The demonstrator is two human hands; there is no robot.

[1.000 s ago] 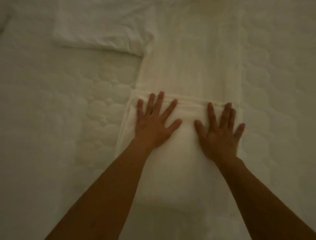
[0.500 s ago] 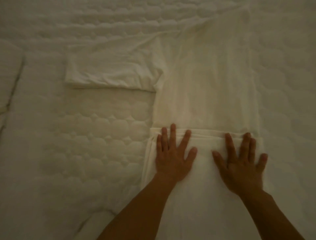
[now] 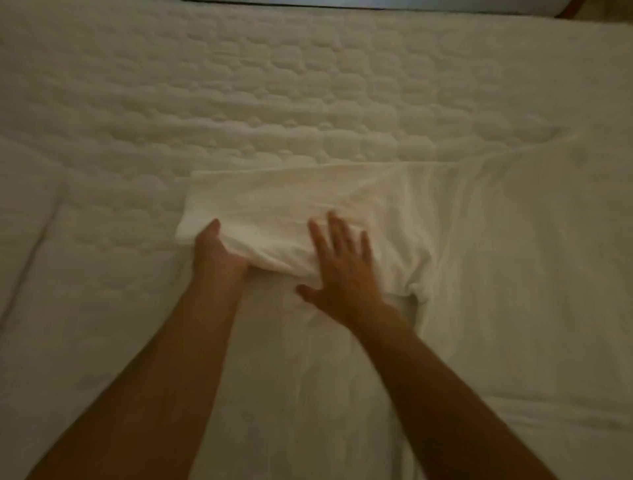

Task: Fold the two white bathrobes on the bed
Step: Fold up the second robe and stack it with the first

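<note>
A white bathrobe [image 3: 507, 260] lies flat on the quilted bed, its body running down the right side. Its left sleeve [image 3: 291, 205] stretches out to the left. My left hand [image 3: 215, 253] grips the sleeve's near edge by the cuff, fingers tucked under the cloth and thumb on top. My right hand [image 3: 342, 270] lies flat on the sleeve's near edge closer to the armpit, fingers spread and straight. Only one bathrobe is in view.
The white quilted mattress [image 3: 171, 102] fills the view. A seam or second padded piece [image 3: 24, 219] runs along the left. At the top, the far edge of the bed [image 3: 376, 4] meets a dark strip.
Both hands left the folded lower part of the robe and moved up to the sleeve. The left hand now grips the sleeve; the view has shifted up and left.
</note>
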